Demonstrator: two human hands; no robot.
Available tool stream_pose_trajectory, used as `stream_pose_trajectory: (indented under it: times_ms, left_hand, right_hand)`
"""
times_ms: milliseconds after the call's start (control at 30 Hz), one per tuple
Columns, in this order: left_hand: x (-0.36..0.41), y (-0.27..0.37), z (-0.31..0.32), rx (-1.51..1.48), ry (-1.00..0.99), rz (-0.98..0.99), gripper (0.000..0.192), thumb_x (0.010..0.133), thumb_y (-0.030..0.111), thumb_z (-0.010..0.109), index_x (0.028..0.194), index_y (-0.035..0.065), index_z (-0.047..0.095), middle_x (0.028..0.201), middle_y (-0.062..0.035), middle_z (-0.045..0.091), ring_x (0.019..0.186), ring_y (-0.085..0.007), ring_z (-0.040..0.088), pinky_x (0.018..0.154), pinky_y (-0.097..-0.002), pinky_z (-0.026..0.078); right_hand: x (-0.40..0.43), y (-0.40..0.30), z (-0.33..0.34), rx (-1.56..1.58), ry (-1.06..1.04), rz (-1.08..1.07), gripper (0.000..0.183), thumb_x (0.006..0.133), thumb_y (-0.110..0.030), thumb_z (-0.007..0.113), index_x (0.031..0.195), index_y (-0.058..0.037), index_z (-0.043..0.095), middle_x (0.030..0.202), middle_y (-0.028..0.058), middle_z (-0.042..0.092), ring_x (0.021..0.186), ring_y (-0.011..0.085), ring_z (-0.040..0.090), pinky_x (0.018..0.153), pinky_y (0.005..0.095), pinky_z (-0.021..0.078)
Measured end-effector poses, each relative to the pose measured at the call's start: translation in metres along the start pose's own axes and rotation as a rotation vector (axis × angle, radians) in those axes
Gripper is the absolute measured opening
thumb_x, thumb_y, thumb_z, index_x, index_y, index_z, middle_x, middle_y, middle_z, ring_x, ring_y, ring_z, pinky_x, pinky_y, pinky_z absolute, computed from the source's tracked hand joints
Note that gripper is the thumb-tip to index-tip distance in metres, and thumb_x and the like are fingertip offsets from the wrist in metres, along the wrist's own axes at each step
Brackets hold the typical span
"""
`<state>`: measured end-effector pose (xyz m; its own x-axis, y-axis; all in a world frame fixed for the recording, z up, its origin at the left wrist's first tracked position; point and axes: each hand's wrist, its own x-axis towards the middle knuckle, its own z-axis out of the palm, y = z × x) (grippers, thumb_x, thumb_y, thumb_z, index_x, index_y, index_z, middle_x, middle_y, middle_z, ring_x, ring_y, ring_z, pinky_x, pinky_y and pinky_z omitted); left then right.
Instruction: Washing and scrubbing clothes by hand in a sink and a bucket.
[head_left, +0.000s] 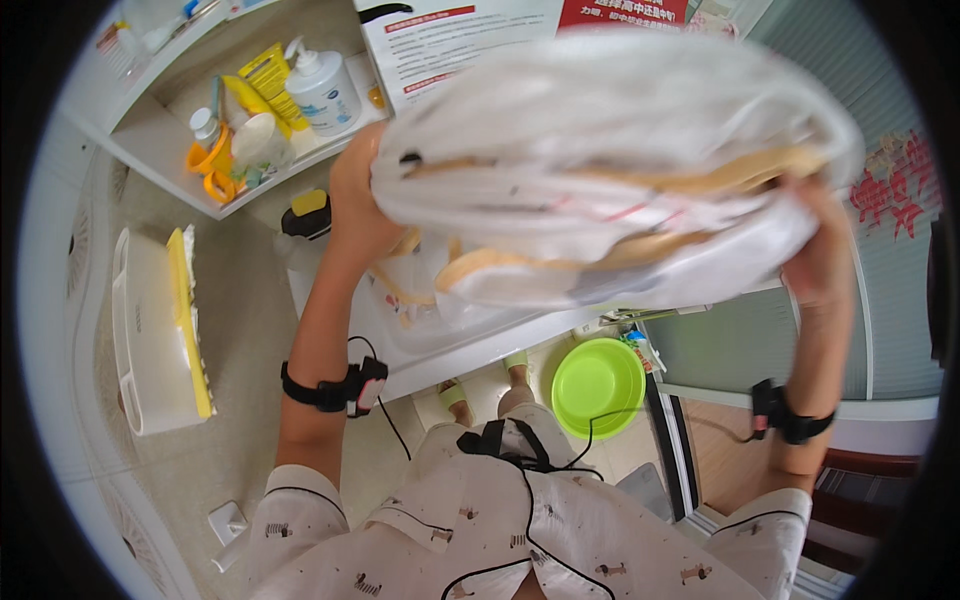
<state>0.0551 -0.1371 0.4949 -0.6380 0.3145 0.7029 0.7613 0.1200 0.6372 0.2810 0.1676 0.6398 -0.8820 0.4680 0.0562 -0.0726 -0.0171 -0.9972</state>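
Note:
A white cloth item (615, 105) with tan edging is held up in front of me, spread wide between both hands. Motion blurs it, and whether it is a garment cannot be told. My left hand (364, 199) grips its left end, and my right hand (814, 232) grips the right end, with some fingers hidden by the folds. Behind and below the cloth is a white washbasin (465, 356), largely covered by it. Part of the cloth's tan-edged lower portion hangs over the basin's bowl.
An open white shelf at upper left holds a pump bottle (326, 94), a yellow tube (274, 82) and an orange cup (210, 154). A green plastic tub (600, 386) stands on the floor. Frosted glass panels (739, 337) are at right; a white-and-yellow plastic holder (154, 330) is at left. Black cords trail from my wristbands.

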Motion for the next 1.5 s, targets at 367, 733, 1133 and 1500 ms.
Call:
stream_pose_trajectory:
  times_ms: [367, 733, 1133, 1500]
  left_hand:
    - [-0.194, -0.142, 0.094, 0.705, -0.974, -0.37, 0.099, 0.07, -0.005, 0.067, 0.15, 0.0406, 0.031, 0.153, -0.0203, 0.028, 0.104, -0.0406, 0.059, 0.085, -0.0467, 0.051]
    - [-0.244, -0.236, 0.156, 0.847, -1.167, -0.495, 0.077, 0.079, 0.012, 0.067, 0.146, 0.0373, 0.04, 0.147, -0.0202, 0.031, 0.098, -0.0398, 0.053, 0.084, -0.0473, 0.047]
    - [-0.317, -0.335, 0.176, 0.373, -0.735, -0.396, 0.048, 0.081, 0.016, 0.071, 0.128, 0.0101, 0.061, 0.119, -0.018, 0.064, 0.103, -0.0328, 0.063, 0.088, -0.0386, 0.051]
    - [-0.172, -0.228, 0.158, 0.384, -1.103, -0.706, 0.077, 0.063, 0.035, 0.079, 0.133, 0.0139, 0.055, 0.139, -0.0224, 0.046, 0.121, -0.0408, 0.05, 0.1, -0.0491, 0.043]
  right_hand:
    - [0.022, 0.485, 0.026, -0.894, 0.087, 0.477, 0.114, 0.069, -0.006, 0.073, 0.156, -0.0215, 0.0, 0.117, 0.0291, 0.052, 0.095, 0.0398, 0.063, 0.088, 0.0392, 0.0521]
    - [0.06, 0.578, 0.074, -1.561, -0.267, 0.516, 0.044, 0.095, -0.023, 0.044, 0.131, 0.0008, 0.055, 0.146, 0.0242, 0.037, 0.13, 0.0375, 0.043, 0.107, 0.048, 0.0374]
    - [0.085, 0.617, 0.097, -1.391, -0.286, 0.553, 0.076, 0.088, -0.028, 0.061, 0.146, 0.008, 0.027, 0.149, 0.0227, 0.037, 0.14, 0.0345, 0.03, 0.117, 0.0417, 0.022]
    - [0.124, 0.52, 0.035, -0.969, -0.437, 0.653, 0.092, 0.072, -0.045, 0.078, 0.149, -0.0185, 0.036, 0.15, 0.018, 0.035, 0.14, 0.0365, 0.031, 0.111, 0.0469, 0.0339]
